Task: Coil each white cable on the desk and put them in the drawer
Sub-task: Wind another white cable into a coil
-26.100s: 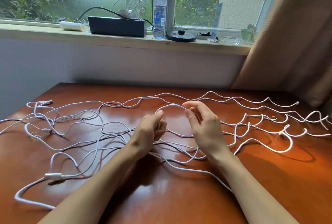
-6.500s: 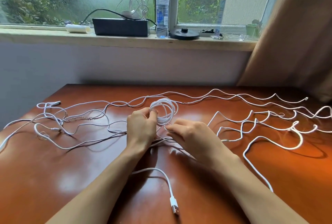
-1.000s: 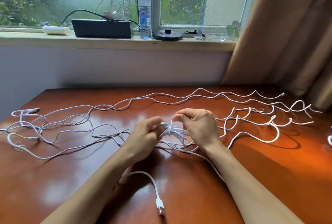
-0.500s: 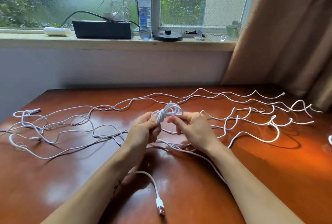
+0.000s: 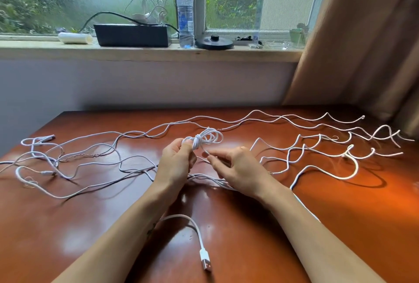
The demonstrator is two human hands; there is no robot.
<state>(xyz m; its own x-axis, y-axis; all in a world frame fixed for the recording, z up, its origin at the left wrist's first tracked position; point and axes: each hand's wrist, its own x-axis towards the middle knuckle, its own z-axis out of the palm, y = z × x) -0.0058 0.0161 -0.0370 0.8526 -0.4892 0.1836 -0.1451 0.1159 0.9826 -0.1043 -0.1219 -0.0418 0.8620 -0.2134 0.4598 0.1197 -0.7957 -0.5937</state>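
Gripping coiled cable (image 5: 209,137), left hand (image 5: 175,164), right hand (image 5: 240,169) pinching it, bottle label (image 5: 186,21) illegible

No legible text; water bottle (image 5: 185,13) label on the sill has print, too blurred to read.

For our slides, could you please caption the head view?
Left hand grips a coiled white cable while right hand pinches its loose strand above a reddish-brown wooden desk.

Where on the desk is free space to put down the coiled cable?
Bare desk lies near you, left of the left forearm, and right of the right forearm below the thick cable loop. The middle band of loose cables is crowded.
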